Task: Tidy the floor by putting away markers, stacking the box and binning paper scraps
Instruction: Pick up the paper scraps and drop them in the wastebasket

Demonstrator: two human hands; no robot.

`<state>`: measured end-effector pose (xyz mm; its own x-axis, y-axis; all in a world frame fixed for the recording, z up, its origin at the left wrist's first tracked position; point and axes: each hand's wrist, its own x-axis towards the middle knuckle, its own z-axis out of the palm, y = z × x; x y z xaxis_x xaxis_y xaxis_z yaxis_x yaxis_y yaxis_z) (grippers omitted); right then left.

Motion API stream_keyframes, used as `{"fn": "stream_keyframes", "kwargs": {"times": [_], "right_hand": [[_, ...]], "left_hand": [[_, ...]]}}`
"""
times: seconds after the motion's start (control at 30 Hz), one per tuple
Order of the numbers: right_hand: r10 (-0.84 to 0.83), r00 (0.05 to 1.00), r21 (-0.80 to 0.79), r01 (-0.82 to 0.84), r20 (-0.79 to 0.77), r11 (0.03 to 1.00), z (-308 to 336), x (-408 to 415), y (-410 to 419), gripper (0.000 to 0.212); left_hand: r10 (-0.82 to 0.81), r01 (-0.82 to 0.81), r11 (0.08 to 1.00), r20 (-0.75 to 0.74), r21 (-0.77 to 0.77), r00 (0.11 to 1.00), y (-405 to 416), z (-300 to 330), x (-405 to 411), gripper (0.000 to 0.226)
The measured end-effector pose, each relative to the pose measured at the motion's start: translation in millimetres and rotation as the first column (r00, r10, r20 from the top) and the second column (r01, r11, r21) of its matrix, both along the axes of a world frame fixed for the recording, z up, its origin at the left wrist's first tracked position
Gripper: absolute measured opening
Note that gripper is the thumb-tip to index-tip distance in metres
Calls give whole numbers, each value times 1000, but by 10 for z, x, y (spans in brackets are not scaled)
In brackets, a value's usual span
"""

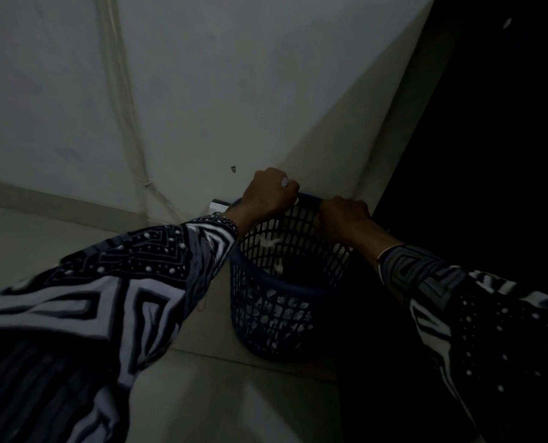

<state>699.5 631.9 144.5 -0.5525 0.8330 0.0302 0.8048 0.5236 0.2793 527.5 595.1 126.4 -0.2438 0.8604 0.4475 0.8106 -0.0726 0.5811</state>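
Observation:
A dark blue mesh waste basket (266, 311) stands on the floor in a dim corner against the wall. White paper scraps (272, 243) lie inside it and show through the mesh. My left hand (271, 195) is closed over the far rim of the basket, with a bit of white paper showing between its fingers. My right hand (343, 219) is closed over the same rim just to the right. Both arms wear black-and-white patterned sleeves. No markers or box are in view.
A pale wall (202, 91) with thin cables (122, 107) running down it stands behind the basket. A small white fitting (219, 205) sits at the wall's foot. A dark, unlit area (490, 155) fills the right. Tiled floor (234, 394) lies in front.

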Motion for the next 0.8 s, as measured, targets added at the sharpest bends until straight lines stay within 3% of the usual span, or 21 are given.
{"fn": "stream_keyframes", "kwargs": {"times": [0.07,0.4,0.6,0.8], "right_hand": [[-4,1000,-14,4,18,1000,-12,5,11,33],[-23,998,-27,24,52,999,-33,48,56,36],[-16,998,-44,19,58,999,-23,43,32,31],[-10,997,-42,13,77,999,-30,22,16,30]], "left_hand": [[-20,19,1000,133,11,991,21,-27,-4,33],[-17,21,999,84,-48,996,48,-23,17,39],[-39,37,999,179,16,983,50,-45,12,59],[-48,52,998,160,-22,986,33,-16,65,58]]}}
